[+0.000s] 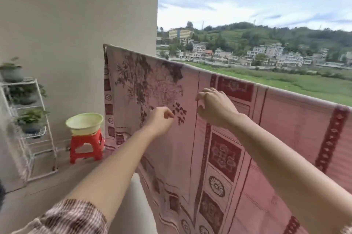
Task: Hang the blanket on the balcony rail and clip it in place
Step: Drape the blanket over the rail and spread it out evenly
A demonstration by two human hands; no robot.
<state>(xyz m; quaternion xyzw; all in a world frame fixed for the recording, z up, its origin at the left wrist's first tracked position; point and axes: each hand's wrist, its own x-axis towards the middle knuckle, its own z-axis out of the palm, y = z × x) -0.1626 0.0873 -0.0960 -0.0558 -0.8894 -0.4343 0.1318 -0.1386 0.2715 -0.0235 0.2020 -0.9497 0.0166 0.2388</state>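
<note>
Left hand (161, 119) is up against the hung cloth, bare forearm, fingers curled, thumb and forefinger tips together. Blurred, so I cannot tell whether it pinches fabric or nothing. Right hand (215, 109) sits higher and just to the right, close in front of the cloth, with its fingers hooked and spread and the thumb apart from them. It clamps nothing that I can see.

The pink woven blanket with dark red pattern (282, 138) is draped over the balcony rail, which is hidden under its top fold. It hangs flat down the inner side and its bottom edge is out of view. Fine ribbed weave. The left part has a dark leafy floral motif, the middle has vertical bands of square panels and round flower medallions, and a dark red border strip runs down at far right. Its left edge ends close to the cream plastered wall (76, 24).

A brown-and-white checked sleeve (72, 218) is pushed up on the left arm.

On the floor (47, 186) to the left, a pale green round plastic basin (84, 123) rests on a red moulded plastic stool (86, 146). Further left is a white wire tiered rack (36, 135) with potted green plants (30, 119) on its shelves.

Beyond the rail are a green field, pale low-rise buildings, a wooded hill and cloudy sky.
</note>
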